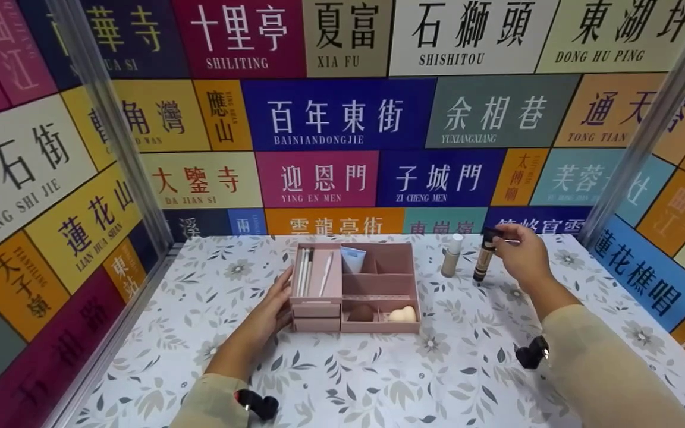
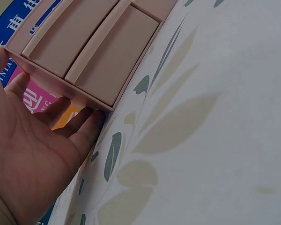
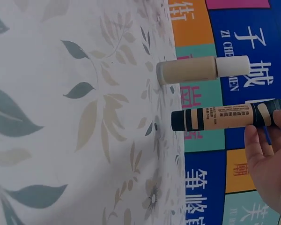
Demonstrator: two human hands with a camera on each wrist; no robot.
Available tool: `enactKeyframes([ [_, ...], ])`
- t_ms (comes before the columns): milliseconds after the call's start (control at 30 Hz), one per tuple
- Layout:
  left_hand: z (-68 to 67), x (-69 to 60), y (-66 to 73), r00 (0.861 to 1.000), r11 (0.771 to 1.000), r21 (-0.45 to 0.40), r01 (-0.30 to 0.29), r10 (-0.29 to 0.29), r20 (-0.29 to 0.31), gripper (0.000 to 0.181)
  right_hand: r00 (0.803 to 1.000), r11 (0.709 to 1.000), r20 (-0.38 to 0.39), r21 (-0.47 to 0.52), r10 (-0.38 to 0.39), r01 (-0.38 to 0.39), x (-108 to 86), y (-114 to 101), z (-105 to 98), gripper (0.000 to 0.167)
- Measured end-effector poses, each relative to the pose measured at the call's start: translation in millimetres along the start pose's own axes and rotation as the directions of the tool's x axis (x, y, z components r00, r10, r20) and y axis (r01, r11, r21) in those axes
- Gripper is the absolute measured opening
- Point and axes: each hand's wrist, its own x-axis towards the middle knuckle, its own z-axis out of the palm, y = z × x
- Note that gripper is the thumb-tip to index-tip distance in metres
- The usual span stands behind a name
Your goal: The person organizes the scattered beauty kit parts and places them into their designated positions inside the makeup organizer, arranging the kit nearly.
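A pink makeup organizer (image 1: 380, 324) stands on the table, with brushes (image 1: 305, 273) in its left part. A blue-white tube (image 1: 352, 260) stands in a back compartment. At the front right lie a brown sponge (image 1: 361, 313) and a cream sponge (image 1: 402, 314). My left hand (image 1: 271, 306) touches the organizer's left side with extended fingers; the left wrist view shows its drawers (image 2: 114, 56) close by. My right hand (image 1: 522, 255) pinches the dark upper end of a beige-and-black concealer tube (image 3: 225, 116), held upright. Left of it stands a foundation bottle (image 1: 451, 257) with a white cap.
The table (image 1: 437, 380) wears a white cloth with a leaf and flower print. Behind it rises a wall of coloured sign panels (image 1: 336, 113). Metal posts (image 1: 634, 128) stand at both back corners.
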Motion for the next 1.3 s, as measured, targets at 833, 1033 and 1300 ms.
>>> enactKeyframes([
  [833, 0.6, 0.3, 0.8, 0.999, 0.999, 0.017, 0.035, -0.034, -0.017, 0.057, 0.982, 0.971, 0.056, 0.168, -0.18, 0.169, -46.8, -55, 29, 0.037],
  [1033, 0.6, 0.0, 1.2, 0.999, 0.999, 0.019, 0.042, -0.042, -0.021, 0.056, 0.974, 0.942, 0.05, 0.271, -0.221, 0.2, -52.6, -70, 44, 0.041],
  [1300, 0.2, 0.0, 2.1, 0.998, 0.998, 0.016, 0.064, -0.063, -0.028, 0.052, 0.975, 0.922, 0.048, 0.339, -0.217, 0.189, -58.6, -83, 64, 0.041],
])
